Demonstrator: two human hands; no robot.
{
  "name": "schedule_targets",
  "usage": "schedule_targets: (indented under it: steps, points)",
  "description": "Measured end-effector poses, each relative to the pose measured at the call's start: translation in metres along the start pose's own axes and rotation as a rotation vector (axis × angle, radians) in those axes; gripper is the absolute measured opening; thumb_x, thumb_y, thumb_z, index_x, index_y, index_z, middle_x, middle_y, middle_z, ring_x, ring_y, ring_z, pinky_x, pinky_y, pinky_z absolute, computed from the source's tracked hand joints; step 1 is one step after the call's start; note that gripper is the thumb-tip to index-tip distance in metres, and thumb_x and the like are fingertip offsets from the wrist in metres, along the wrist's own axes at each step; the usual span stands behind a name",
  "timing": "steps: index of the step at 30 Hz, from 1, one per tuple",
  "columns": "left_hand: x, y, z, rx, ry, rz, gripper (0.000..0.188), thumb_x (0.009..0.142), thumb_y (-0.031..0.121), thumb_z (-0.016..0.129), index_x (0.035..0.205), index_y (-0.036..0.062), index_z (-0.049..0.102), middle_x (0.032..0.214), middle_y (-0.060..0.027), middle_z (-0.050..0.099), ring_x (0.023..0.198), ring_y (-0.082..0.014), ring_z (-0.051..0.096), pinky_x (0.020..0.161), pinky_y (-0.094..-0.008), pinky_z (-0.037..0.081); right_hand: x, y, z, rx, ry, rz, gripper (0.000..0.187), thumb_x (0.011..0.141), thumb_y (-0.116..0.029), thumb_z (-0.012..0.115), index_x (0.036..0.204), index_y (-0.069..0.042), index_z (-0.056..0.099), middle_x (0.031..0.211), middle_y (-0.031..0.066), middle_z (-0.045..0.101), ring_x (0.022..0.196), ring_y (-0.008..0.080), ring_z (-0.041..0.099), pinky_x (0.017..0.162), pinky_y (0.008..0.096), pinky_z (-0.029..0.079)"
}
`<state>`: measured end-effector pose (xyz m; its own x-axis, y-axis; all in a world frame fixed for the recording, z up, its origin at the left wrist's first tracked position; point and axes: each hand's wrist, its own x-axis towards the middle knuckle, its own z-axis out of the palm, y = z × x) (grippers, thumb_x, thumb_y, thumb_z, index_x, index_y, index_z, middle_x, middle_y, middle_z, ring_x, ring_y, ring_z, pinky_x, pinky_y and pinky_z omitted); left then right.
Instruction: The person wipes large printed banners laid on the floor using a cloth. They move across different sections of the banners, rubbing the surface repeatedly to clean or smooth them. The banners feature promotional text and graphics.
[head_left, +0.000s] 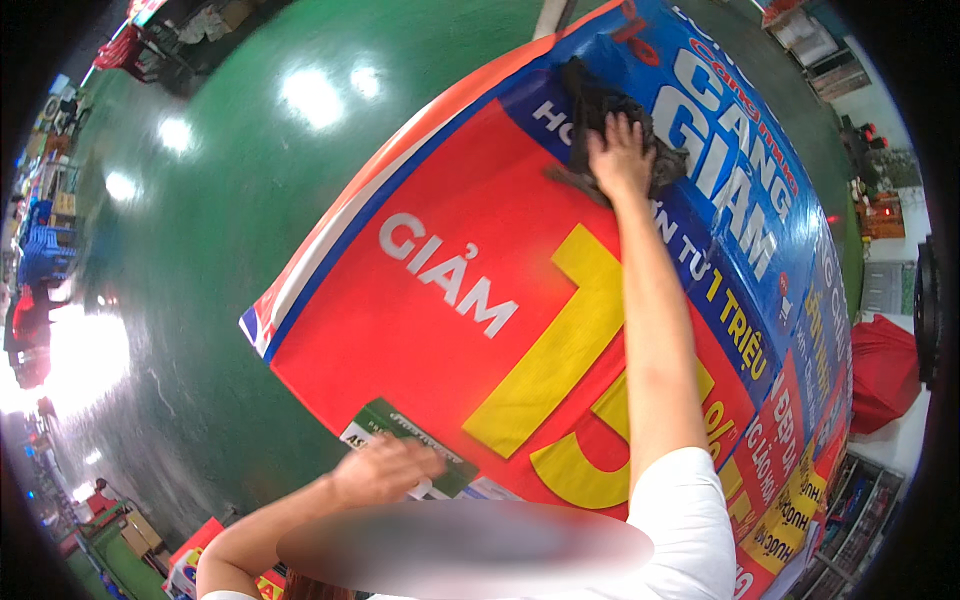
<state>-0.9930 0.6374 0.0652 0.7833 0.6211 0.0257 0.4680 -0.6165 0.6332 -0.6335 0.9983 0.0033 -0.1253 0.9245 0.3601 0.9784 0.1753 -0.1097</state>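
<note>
My right hand (622, 158) reaches far out, fingers spread and pressed flat on a crumpled dark cloth (665, 170). The cloth lies bunched on a large printed banner sheet (340, 330), red and blue with big white and yellow lettering, which spreads over a wide surface in front of me. Close to my body, my left hand (390, 468) is over a dark green and white printed packet or card (385, 412) at the banner's near edge. Its fingers are slightly blurred, and I cannot tell whether they grip the packet.
Glossy green floor (200, 260) stretches to the left, with bright light reflections. Blue plastic chairs (45, 245) stand at the far left, a red chair (122, 50) at the upper left. On the right are a red covered object (882, 375) and a dark metal rack (860, 515).
</note>
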Motion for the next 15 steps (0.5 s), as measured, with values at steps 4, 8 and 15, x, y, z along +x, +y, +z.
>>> schedule_targets:
  steps: [4,8,15]
  points:
    - [0.044,-0.095,-0.061,0.559,0.080,-0.360,0.051,0.078,0.019,0.063,0.127,0.0084,0.055,0.135,-0.0075,0.053,0.126,-0.0317,0.046,0.114,-0.0578,0.019,-0.071,-0.101,-0.032,0.266,-0.165,-0.508,0.043,0.085,-0.036,0.058,0.115,-0.007,0.065,0.129,0.0158,0.057,0.128,0.0360,0.046,0.109,0.0566,0.030]
    - [0.043,-0.135,-0.070,0.454,-0.169,-0.332,0.064,0.075,0.032,0.064,0.131,0.0049,0.052,0.133,-0.0140,0.053,0.127,-0.0336,0.047,0.115,-0.0603,0.013,-0.091,-0.128,-0.028,0.898,-0.490,-1.019,0.037,0.083,-0.033,0.059,0.114,-0.016,0.067,0.127,0.0089,0.060,0.129,0.0264,0.047,0.114,0.0498,0.025]
    - [0.031,-0.142,-0.063,0.372,-0.105,-0.330,0.062,0.071,0.031,0.066,0.129,0.0089,0.056,0.134,-0.0091,0.054,0.129,-0.0292,0.047,0.114,-0.0589,0.014,0.183,0.146,0.077,-0.421,-0.123,-0.403,0.042,0.095,-0.042,0.046,0.126,-0.016,0.059,0.140,0.0133,0.049,0.134,0.0298,0.041,0.113,0.0454,0.030]
